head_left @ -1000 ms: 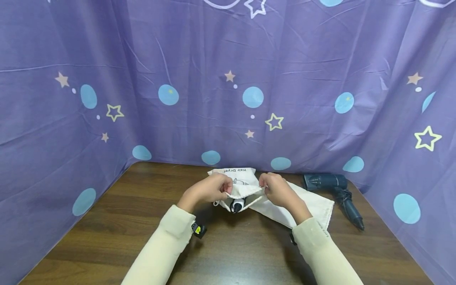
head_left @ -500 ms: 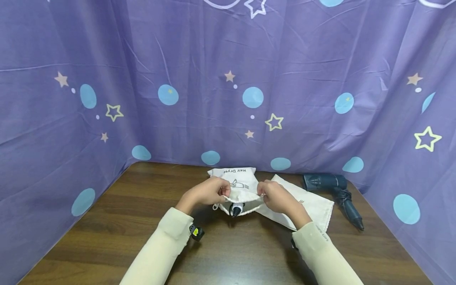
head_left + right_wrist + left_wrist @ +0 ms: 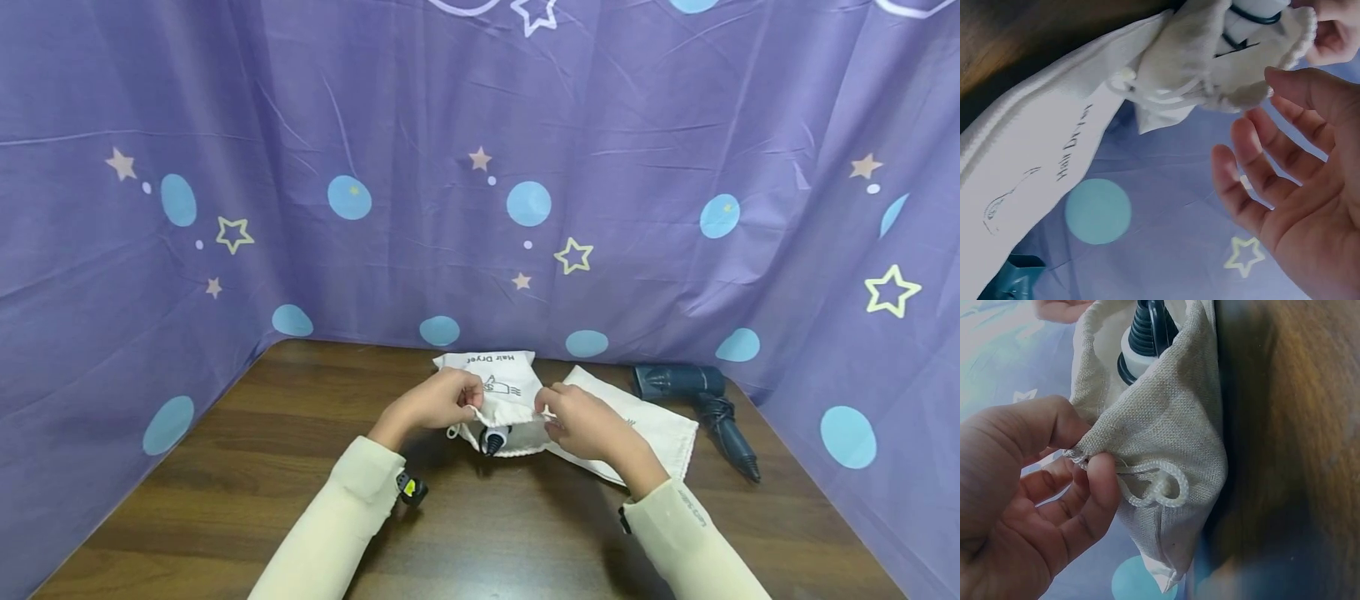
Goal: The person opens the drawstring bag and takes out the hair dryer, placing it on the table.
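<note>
A white drawstring bag (image 3: 517, 385) printed "Hair Dryer" lies with its mouth toward me. Inside the mouth shows the white handle end of a hair dryer (image 3: 496, 439), with a black ribbed cord sleeve; the rest is hidden in the cloth. My left hand (image 3: 438, 400) pinches the left corner of the rim between thumb and fingers, beside the knotted drawstring loop (image 3: 1169, 484). At the right corner of the mouth is my right hand (image 3: 588, 421). Its fingers (image 3: 1250, 140) are loosely extended, the thumb close to the rim; whether they touch it I cannot tell.
A second white "Hair Dryer" bag (image 3: 663, 429) lies flat to the right, partly behind my right forearm. Beyond it rests a dark blue hair dryer (image 3: 678, 382) with its cord wrapped round the handle. A purple curtain (image 3: 412, 267) borders the wooden table (image 3: 315, 467).
The bag's mouth has come lower and its printed front shows more. My right hand's fingers have loosened from the right rim, which has sagged. The left hand keeps its pinch.
</note>
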Tool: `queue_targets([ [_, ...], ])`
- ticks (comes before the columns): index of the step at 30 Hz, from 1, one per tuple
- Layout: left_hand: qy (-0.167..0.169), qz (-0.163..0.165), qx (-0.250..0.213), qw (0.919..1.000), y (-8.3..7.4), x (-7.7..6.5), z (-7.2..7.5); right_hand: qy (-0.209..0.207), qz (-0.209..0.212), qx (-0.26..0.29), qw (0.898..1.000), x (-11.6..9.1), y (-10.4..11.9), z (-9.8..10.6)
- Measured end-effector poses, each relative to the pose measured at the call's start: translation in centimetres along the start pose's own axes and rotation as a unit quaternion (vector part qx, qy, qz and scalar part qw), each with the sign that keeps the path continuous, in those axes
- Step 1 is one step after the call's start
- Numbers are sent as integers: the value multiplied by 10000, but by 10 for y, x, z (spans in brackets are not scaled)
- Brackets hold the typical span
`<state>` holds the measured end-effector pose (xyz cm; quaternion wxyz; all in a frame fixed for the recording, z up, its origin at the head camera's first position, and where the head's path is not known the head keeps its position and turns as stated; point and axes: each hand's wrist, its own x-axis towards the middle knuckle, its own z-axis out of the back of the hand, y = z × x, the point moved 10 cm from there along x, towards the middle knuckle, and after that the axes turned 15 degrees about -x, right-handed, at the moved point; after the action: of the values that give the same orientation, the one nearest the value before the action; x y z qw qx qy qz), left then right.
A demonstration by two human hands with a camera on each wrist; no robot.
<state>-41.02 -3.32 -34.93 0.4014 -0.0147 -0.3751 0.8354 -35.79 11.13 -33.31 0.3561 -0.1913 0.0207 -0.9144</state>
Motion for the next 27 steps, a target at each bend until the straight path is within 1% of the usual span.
queue_targets([
  [3,-20,0,-37,10000,1,0,1,-56,44,-95,9999,-1,12,6],
  [7,-47,-17,-60,10000,1,0,1,-101,269,-237,9993,-2,31,9],
  [11,-119,-54,-35,9999,0,1,1,-105,505,-326,9981,-2,48,9],
  [15,-206,-74,-41,9998,-1,1,2,-33,576,-369,9977,-1,58,5],
  [20,-336,-69,-133,9993,-2,1,4,93,404,-333,9986,3,62,-3],
  [23,-390,-46,-128,9991,0,1,5,12,190,-385,9991,7,60,-6],
  [27,-382,69,-204,9990,6,0,7,-141,-159,-478,9986,12,55,-7],
])
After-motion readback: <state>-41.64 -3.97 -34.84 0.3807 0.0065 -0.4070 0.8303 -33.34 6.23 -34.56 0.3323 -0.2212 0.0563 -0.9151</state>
